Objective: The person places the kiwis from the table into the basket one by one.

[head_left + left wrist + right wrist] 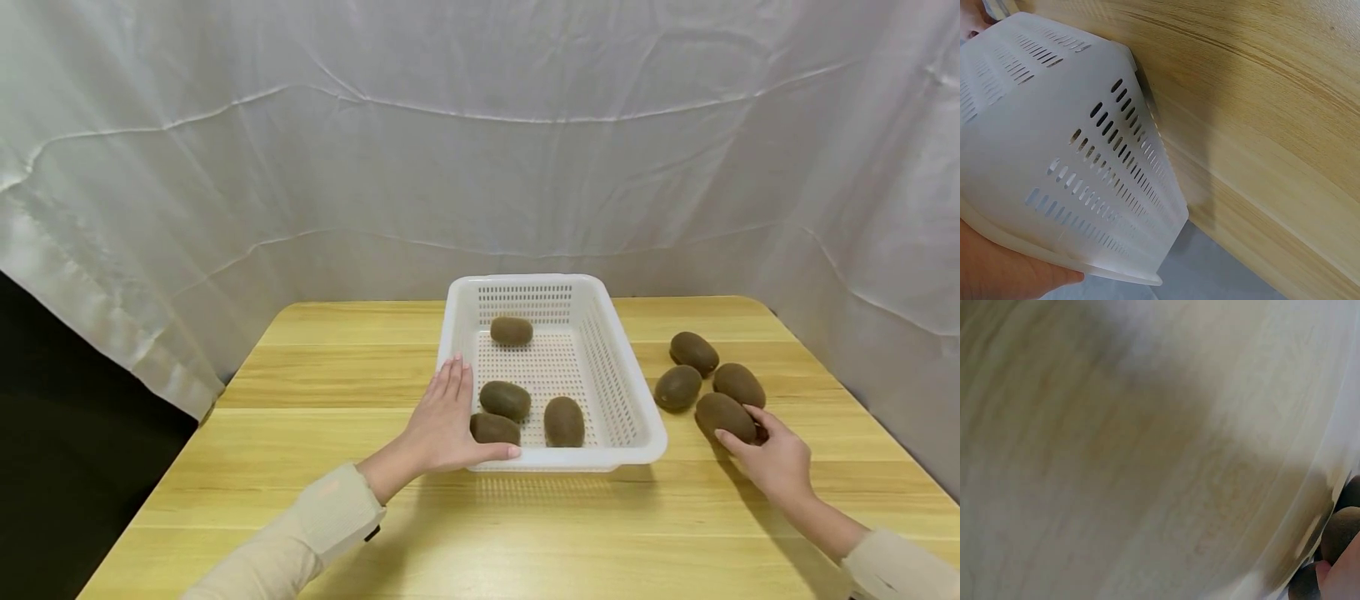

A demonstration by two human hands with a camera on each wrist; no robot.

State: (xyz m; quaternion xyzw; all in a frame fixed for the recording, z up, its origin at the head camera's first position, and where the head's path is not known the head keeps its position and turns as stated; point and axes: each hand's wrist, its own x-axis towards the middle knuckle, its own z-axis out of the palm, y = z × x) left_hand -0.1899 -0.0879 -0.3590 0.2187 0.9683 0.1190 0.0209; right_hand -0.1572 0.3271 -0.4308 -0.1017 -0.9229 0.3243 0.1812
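My left hand rests on the rim of a white plastic basket at its near left corner, with fingers straight along the left side and the thumb along the front. In the left wrist view, part of that hand lies against the rim of the slotted basket. My right hand grips a brown kiwi between thumb and fingers, at the front of a small group on the table. The right wrist view catches only a bit of this hand beside dark kiwis at the lower right edge.
Inside the basket lie several kiwis, one toward the back and another near the front. Close to my right hand, more kiwis sit on the wooden table. A pale curtain hangs behind the table and along its sides.
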